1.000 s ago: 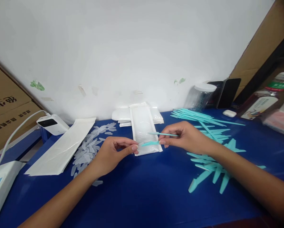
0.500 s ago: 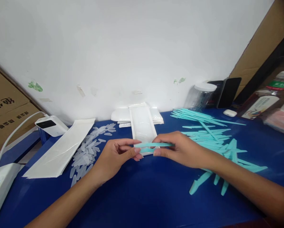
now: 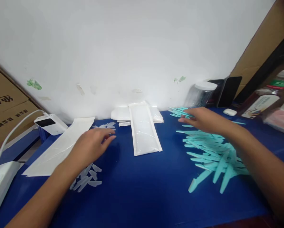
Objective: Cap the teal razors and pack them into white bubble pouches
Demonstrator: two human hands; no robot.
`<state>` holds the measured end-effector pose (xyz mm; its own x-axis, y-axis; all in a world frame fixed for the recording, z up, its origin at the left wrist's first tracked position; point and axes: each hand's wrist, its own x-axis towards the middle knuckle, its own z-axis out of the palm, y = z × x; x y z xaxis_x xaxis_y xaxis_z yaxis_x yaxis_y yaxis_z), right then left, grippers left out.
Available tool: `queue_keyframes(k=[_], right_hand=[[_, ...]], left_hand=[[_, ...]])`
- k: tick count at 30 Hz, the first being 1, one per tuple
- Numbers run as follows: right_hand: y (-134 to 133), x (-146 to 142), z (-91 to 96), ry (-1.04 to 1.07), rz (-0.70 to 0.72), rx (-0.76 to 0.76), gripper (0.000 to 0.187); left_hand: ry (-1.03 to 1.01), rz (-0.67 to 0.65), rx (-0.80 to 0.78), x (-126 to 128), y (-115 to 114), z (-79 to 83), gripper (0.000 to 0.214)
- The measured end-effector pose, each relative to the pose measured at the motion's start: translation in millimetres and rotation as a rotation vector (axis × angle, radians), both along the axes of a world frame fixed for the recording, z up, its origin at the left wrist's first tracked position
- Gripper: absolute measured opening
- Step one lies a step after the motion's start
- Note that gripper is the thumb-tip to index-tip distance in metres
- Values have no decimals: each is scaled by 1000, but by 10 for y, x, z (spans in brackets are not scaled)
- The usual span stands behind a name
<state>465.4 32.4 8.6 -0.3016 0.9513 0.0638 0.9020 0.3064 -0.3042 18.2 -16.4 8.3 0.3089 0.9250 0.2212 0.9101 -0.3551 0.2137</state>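
Observation:
My left hand [image 3: 91,144] hovers over the pile of small translucent blade caps [image 3: 88,179], thumb and forefinger apart with nothing seen between them. Its palm and wrist hide the middle of that pile. At the back right, my right hand [image 3: 198,118] closes thumb and fingers on a teal eyebrow razor in the far bundle of eyebrow razors [image 3: 177,111]; how many it grips cannot be made out. A larger heap of teal razors [image 3: 210,145] spreads below that hand, partly behind the forearm. Between both hands lies a white padded mailer [image 3: 145,133].
More mailers [image 3: 120,114] are stacked against the wall. Long white sleeves [image 3: 47,158] lie at left beside a white power bank [image 3: 50,124] with a cable. A lidded clear jar [image 3: 200,95], phone [image 3: 229,91], earbud case [image 3: 229,112] and bottle [image 3: 260,101] stand at back right.
My hands have parted from the middle, where they held a teal razor together. The left has moved to the caps, the right to the far razors. The mailer's near end is now uncovered.

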Motion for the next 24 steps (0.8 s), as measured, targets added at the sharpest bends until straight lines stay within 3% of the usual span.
queue_keyframes(k=[5, 8, 12, 17, 24], right_hand=[[191, 457, -61, -41, -95, -120, 10], [237, 531, -118, -36, -100, -159, 8], [212, 458, -129, 11, -42, -179, 23], [121, 213, -79, 87, 53, -129, 56], [-17, -108, -68, 198, 141, -33, 51]], left_hand=[[176, 86, -2, -559, 281, -29, 26], [151, 76, -42, -695, 369, -85, 26], [96, -5, -92, -638, 383, -123, 33], [18, -63, 3, -419, 360, -226, 39], [-24, -37, -49, -355, 388, -338, 25]])
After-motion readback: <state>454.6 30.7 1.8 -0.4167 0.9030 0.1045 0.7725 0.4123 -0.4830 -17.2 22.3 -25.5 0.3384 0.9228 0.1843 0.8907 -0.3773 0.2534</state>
